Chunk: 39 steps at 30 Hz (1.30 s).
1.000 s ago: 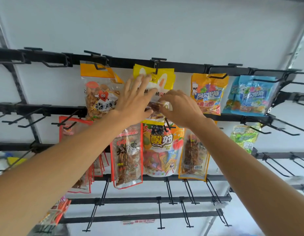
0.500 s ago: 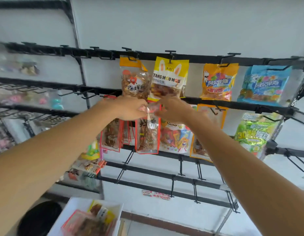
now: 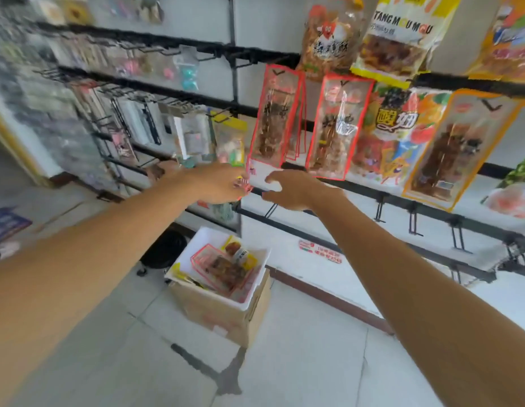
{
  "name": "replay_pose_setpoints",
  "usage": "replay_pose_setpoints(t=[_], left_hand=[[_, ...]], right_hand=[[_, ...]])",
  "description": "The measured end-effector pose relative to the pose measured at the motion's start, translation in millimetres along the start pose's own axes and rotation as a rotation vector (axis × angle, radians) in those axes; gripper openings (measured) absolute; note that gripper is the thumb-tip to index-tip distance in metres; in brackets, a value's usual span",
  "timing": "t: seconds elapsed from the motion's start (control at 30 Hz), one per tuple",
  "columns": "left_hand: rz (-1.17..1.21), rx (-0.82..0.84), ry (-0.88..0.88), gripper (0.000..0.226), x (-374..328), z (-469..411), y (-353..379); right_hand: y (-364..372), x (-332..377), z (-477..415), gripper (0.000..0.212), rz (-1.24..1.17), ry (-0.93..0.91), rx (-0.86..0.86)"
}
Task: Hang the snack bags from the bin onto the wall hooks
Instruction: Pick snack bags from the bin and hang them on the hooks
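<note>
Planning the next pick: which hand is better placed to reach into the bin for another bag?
Probably left. The left hand is almost straight above the bin; the right hand sits further right. Both are at the bottom of the red-edged bag.

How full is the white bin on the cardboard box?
Partly full: the white bin holds several snack bags, with a red-edged bag lying on top.

We are facing a white wall (image 3: 270, 24) crossed by black rails (image 3: 155, 42); pale floor tiles (image 3: 314, 371) are spreading below, a brown skirting board (image 3: 328, 299) edging them.
</note>
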<state>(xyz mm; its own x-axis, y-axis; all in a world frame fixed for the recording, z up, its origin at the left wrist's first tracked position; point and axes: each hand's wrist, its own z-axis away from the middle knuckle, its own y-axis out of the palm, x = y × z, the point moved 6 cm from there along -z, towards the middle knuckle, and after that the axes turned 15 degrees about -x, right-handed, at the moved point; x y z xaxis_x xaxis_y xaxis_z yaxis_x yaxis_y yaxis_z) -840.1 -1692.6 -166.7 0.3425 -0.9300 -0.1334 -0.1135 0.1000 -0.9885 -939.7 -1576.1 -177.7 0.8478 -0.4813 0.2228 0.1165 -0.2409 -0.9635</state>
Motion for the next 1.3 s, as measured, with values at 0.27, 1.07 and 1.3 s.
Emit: replay_pose_setpoints(t=[0.27,1.07,1.3], left_hand=[[-0.007,0.153,-0.084,0.053,94.0,42.0,90.9],[0.362,0.445,-0.536,0.034,268.0,-35.7,402.3],[0.437,0.382,-0.634,0.043,313.6,-67.9,511.0]], right_hand=[[116.1,53.6,-12.3,0.051,-0.034,-0.012,0.171],[476.3,-14.9,-165.2,0.047,-0.182,0.048,0.716],[608.8,-3.6,-225.1,0.045,-0.217,0.045,0.639]])
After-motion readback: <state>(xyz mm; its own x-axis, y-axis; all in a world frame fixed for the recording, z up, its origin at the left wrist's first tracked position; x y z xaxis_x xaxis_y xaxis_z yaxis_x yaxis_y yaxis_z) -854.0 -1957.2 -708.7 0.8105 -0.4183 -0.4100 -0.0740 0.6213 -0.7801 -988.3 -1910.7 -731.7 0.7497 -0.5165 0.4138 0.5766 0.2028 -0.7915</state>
